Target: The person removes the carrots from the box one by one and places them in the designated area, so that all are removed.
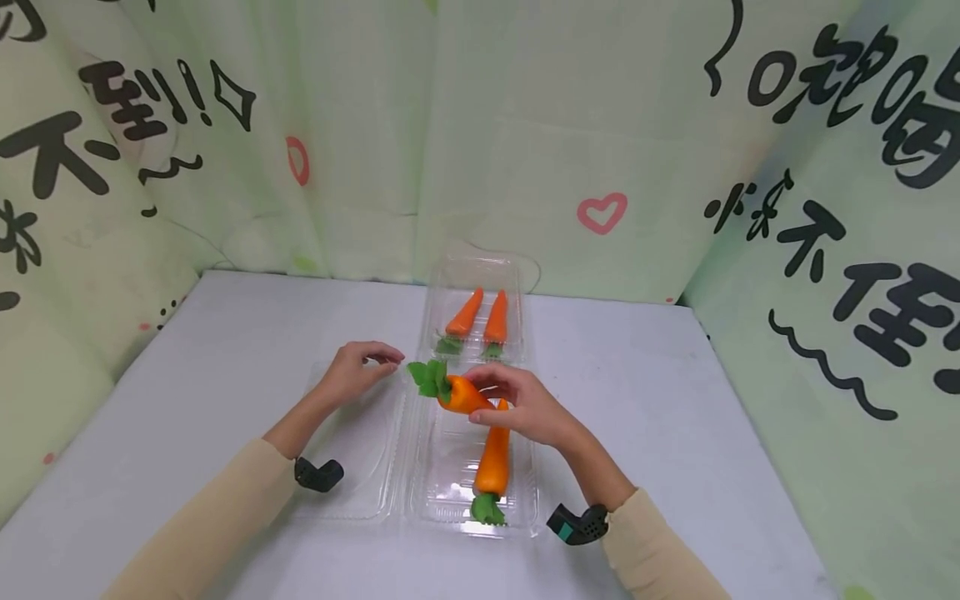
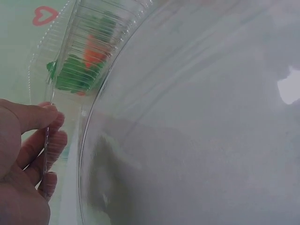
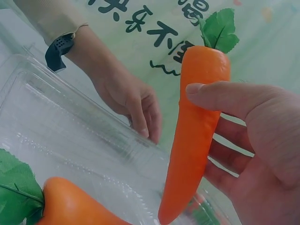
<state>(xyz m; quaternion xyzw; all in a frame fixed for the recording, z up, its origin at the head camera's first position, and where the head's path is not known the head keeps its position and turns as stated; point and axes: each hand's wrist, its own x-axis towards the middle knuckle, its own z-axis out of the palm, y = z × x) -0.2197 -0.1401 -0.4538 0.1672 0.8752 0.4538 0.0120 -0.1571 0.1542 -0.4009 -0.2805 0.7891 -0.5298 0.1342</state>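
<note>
My right hand [image 1: 525, 406] grips an orange toy carrot [image 1: 460, 395] with green leaves, thumb on one side and fingers on the other. It is held above a clear plastic box [image 1: 448, 487]. Inside that box lies another toy carrot [image 1: 492, 462], its leaves toward me. My left hand [image 1: 360, 371] pinches the edge of the box's clear lid [image 1: 356, 467], which is folded out to the left. In the left wrist view the thumb and fingers [image 2: 57, 140] lie on either side of the thin plastic edge.
Behind the near box stands a second clear plastic box [image 1: 515, 275] with two toy carrots [image 1: 465, 312] in it. Both boxes are on a white table [image 1: 622, 375]. A pale green curtain [image 1: 510, 125] with black lettering and hearts hangs around the table.
</note>
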